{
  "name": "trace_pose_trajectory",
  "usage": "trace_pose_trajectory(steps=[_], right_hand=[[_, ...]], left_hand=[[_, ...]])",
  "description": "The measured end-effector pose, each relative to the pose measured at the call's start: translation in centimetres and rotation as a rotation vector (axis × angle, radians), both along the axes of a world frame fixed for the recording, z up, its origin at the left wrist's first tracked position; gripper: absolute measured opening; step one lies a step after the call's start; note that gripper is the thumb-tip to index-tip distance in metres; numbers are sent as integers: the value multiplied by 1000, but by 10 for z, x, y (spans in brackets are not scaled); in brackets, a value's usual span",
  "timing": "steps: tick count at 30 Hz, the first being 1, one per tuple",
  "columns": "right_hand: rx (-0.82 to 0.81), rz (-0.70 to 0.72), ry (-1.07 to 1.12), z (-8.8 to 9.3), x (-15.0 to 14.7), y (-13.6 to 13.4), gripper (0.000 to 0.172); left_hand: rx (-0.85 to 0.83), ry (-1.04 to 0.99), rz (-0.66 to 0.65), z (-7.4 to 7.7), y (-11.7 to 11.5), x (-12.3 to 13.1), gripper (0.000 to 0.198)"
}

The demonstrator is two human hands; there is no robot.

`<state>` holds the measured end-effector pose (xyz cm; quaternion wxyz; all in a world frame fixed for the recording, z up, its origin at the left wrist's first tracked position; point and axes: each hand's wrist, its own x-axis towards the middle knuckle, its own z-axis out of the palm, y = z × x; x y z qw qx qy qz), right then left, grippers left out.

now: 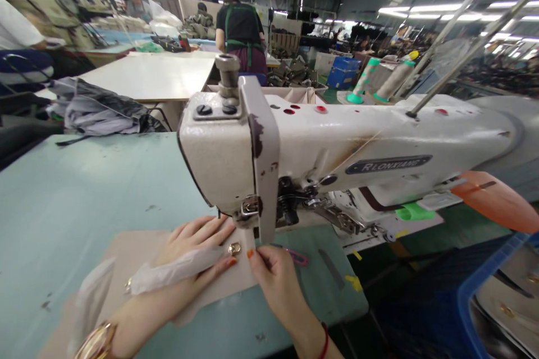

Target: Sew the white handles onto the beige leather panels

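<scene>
A white sewing machine (pixel 219 151) stands over the pale green table. Under its head lies a beige panel (pixel 223 289) with a gold ring fitting (pixel 234 248) and a strip wrapped in white film (pixel 177 272). My left hand (pixel 196 247) rests flat on the panel with its fingers spread, the wrapped strip running across it. At the panel's right edge, just below the machine head, my right hand (pixel 275 275) pinches the edge between thumb and curled fingers. A pink-handled tool (pixel 298 258) lies just right of that hand.
A blue bin (pixel 458 297) holding beige pieces stands at the lower right. An orange piece (pixel 494 199) juts out beneath the machine arm. Behind are a folded grey garment (pixel 99 106), thread cones (pixel 364 79), a white table (pixel 155 73) and a person (pixel 242 28) facing away.
</scene>
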<state>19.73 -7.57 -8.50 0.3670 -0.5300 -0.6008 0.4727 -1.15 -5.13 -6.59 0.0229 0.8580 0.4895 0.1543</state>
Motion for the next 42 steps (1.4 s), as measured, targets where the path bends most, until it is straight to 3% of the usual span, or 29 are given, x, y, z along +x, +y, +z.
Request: trace_pose_trajectory(steps=[9, 13, 17, 23, 29, 34, 42], right_hand=[[-9, -26, 31, 5, -4, 12, 39], [23, -31, 16, 7, -4, 15, 37], [15, 16, 36, 5, -1, 9, 38], [-73, 84, 147, -6, 4, -3, 42], [-122, 93, 256, -9, 5, -1, 45], [-142, 122, 354, -11, 5, 3, 46], [-172, 93, 415, -14, 2, 2, 46]], left_hand=[[-89, -38, 1, 16, 12, 3, 40], [-17, -83, -49, 18, 18, 2, 38], [7, -91, -81, 14, 24, -2, 34], [-115, -137, -35, 18, 25, -2, 28], [-85, -296, -48, 22, 23, -3, 34], [-115, -252, -9, 31, 22, -2, 47], [-198, -239, 119, 31, 21, 0, 57]])
